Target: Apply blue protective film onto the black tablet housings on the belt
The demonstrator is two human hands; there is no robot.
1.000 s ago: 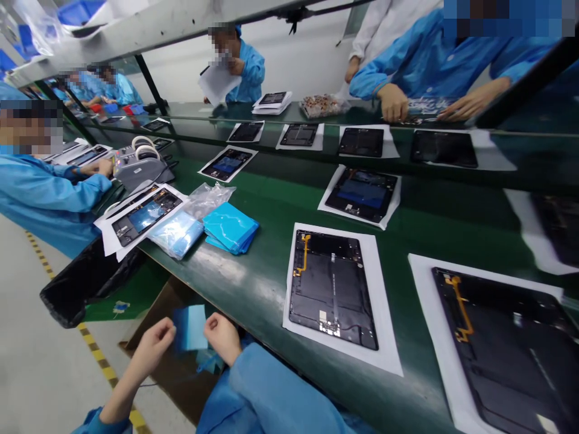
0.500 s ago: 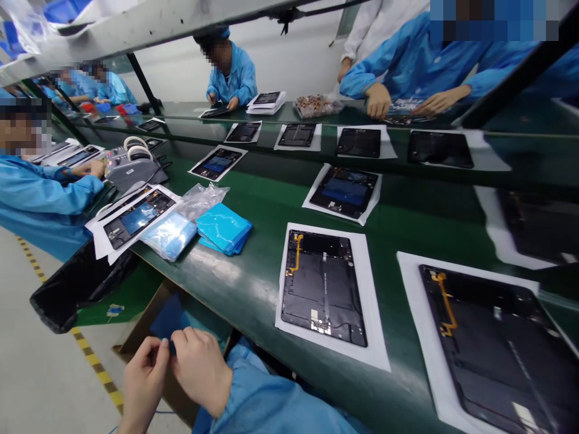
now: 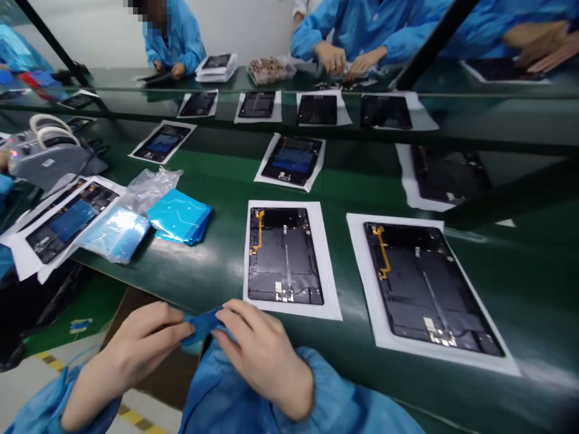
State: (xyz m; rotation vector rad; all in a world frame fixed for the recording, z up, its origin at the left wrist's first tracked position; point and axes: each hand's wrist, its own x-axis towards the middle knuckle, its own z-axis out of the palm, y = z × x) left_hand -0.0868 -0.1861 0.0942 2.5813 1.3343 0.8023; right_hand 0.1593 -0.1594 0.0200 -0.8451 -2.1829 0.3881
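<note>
**K:** Where the sleeves met at the bench edge, what did the hands have?

**R:** Left hand [image 3: 140, 337] and right hand [image 3: 257, 349] both pinched one small blue film piece [image 3: 203, 322], fingers closed on it from either side. Film sat between the two hands, below the near edge of the green bench [image 3: 217, 271], over the blue-sleeved lap.

**K:** Nearest unit?

**R:** Open tablet back [image 3: 284, 255] on a white sheet [image 3: 328, 265], just past the right hand's fingertips. Not touched. Orange flex visible at its upper left. A second, larger-looking tablet back [image 3: 425, 283] lay to its right on its own sheet.

**K:** Stock?

**R:** Stack of blue films [image 3: 180, 217] left of the first unit, beside a clear plastic bag [image 3: 149, 187] and a pale blue packet [image 3: 115, 235]. Further left, another tablet [image 3: 67, 220] on paper, then a grey tape dispenser [image 3: 49, 157].

**K:** Others?

**R:** Co-workers in blue coats across the line; one pair of hands [image 3: 346, 60] worked at the far side. More tablets lay in rows between.
</note>
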